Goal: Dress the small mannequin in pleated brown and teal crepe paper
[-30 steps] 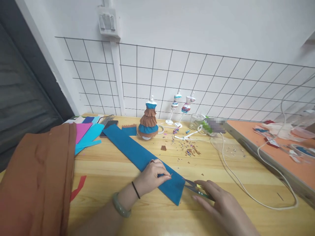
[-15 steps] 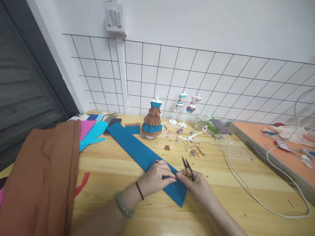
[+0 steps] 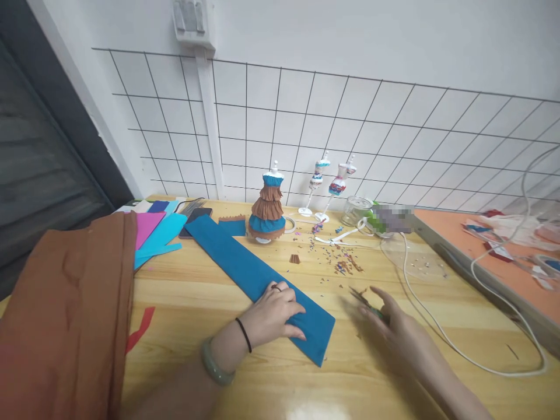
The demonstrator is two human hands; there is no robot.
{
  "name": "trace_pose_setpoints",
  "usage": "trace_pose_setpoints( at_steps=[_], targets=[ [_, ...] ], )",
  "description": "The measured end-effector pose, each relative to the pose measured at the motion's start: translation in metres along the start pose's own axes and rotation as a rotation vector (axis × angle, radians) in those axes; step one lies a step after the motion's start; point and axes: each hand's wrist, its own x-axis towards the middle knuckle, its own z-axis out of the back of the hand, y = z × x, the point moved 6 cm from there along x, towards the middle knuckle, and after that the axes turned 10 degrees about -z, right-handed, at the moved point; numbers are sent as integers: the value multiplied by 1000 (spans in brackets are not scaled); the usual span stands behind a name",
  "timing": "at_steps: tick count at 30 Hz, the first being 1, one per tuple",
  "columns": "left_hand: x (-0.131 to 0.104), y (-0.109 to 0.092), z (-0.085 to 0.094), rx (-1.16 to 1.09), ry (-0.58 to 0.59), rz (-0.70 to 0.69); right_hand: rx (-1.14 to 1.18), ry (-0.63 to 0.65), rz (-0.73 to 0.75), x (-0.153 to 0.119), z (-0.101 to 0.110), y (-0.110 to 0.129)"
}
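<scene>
A long blue strip of crepe paper [image 3: 245, 265] lies slantwise on the wooden table. My left hand [image 3: 275, 309] rests on its near part, thumb apart from the curved fingers, pressing on the paper. To the right, clear of the strip, my right hand [image 3: 394, 321] holds small scissors [image 3: 370, 303] with their blades pointing up and left; motion blurs them somewhat. Behind the strip stands a mini dress form [image 3: 268, 207] in a ruffled brown and blue paper dress. A smaller blue paper piece [image 3: 233, 226] with a brown zigzag edge lies beside it.
Brown paper [image 3: 83, 291] and coloured sheets [image 3: 160, 230] fill the left side. Two more dress forms [image 3: 339, 181] and a glass jar [image 3: 356, 210] stand near the wall grid. Paper scraps [image 3: 345, 265] lie scattered. A white cable [image 3: 441, 341] loops on the right.
My right hand has moved right, away from the blue strip, with the scissors. My left hand stays on the paper, its thumb and fingers now further apart. The view has shifted slightly.
</scene>
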Motion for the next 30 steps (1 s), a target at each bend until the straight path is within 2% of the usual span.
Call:
trace_pose_setpoints(
  at_steps=[6,9,13,17,24,30],
  targets=[
    [1,3,1,-61,28,43,32,201,146,-67,-18,9],
    [2,1,2,-126,28,42,19,203,209,-81,-24,12],
    [2,-5,3,-220,30,11,26,184,270,-91,-27,19],
    [1,-5,3,-241,45,55,26,179,298,-97,-27,23],
    [1,-4,-1,-192,116,72,-5,248,304,-99,-31,20],
    [1,-6,2,-250,98,69,-31,262,411,-104,-34,21]
  ],
)
